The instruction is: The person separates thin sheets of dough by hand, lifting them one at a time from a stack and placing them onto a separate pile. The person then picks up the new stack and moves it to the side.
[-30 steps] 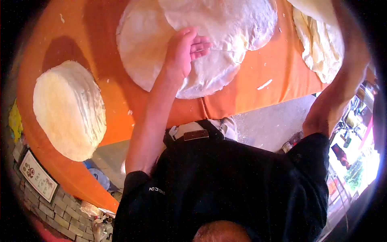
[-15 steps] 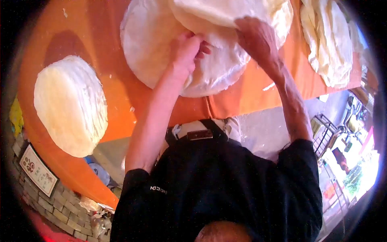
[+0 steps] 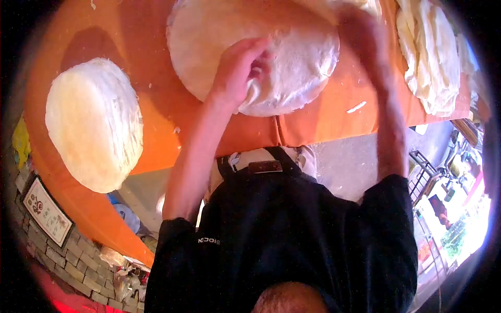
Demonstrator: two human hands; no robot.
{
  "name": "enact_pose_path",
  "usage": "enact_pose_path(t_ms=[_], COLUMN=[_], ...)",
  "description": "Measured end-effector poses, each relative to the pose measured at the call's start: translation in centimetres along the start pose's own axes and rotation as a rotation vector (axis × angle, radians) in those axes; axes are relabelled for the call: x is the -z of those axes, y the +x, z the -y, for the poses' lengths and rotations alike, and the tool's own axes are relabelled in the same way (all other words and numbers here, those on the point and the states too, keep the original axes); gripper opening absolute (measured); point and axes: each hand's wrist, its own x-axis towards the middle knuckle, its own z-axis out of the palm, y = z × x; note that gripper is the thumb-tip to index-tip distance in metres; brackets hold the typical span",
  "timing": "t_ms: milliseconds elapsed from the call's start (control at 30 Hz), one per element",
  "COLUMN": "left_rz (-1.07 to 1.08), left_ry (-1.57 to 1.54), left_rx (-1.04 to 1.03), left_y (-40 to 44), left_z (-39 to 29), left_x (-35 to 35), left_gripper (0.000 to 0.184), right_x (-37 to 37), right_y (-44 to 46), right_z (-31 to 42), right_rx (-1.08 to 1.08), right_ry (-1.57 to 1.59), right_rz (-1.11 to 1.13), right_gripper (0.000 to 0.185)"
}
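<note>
A large round stack of thin pale sheets lies on the orange cloth in front of me. My left hand is over its near part, thumb apart from the loosely curled fingers, holding nothing that I can see. At the stack's upper right, my right hand is smeared by motion beside the edge of another pale sheet. Its fingertips cannot be made out. The far edge of the stack is cut off by the top of the view.
On the left of the orange-covered table stands another round pile. Folded, wrinkled sheets lie at the right. A small white scrap is near the front edge. A framed sign stands by the brick surface at lower left.
My right hand came in from the right to a pale sheet's edge, then moved up and right. That sheet has shifted off most of the stack. My left hand's thumb has spread from its fingers.
</note>
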Motion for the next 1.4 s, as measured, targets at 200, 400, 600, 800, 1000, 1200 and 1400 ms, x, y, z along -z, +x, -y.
enact_pose_path(t_ms=[200, 400, 600, 800, 1000, 1200, 1400], left_rz=[-0.524, -0.567, -0.253, -0.05, -0.187, 0.105, -0.032], left_ry=[0.258, -0.073, -0.151, -0.331, -0.321, -0.477, -0.253], left_rx=[-0.137, -0.017, 0.077, 0.079, -0.023, -0.065, -0.06], left_y=[-8.7, -10.2, -10.0, -9.2, -9.7, -8.9, -8.5], left_z=[3.6, 3.7, 3.4, 5.8, 3.1, 2.6, 3.9], left_x=[8.0, 9.7, 8.2, 8.1, 5.9, 6.2, 7.4], left_gripper=[0.021, 0.025, 0.022, 0.033, 0.038, 0.042, 0.047], right_x=[14.4, 2.6, 5.7, 4.1, 3.7, 2.1, 6.6], right_y=[-3.1, -6.5, -8.2, -9.5, -11.4, -12.3, -6.5], right_z=[7.9, 12.6, 13.5, 16.5, 19.7, 20.1, 12.2], right_rx=[-0.046, 0.421, 0.393, 0.466, 0.465, 0.365, 0.226], right_ry=[0.071, 0.428, 0.316, 0.465, 0.552, 0.407, 0.384], right_rz=[0.206, 0.046, -0.047, 0.077, 0.093, -0.058, 0.124], right_gripper=[0.031, 0.014, 0.031, 0.022, 0.045, 0.046, 0.02])
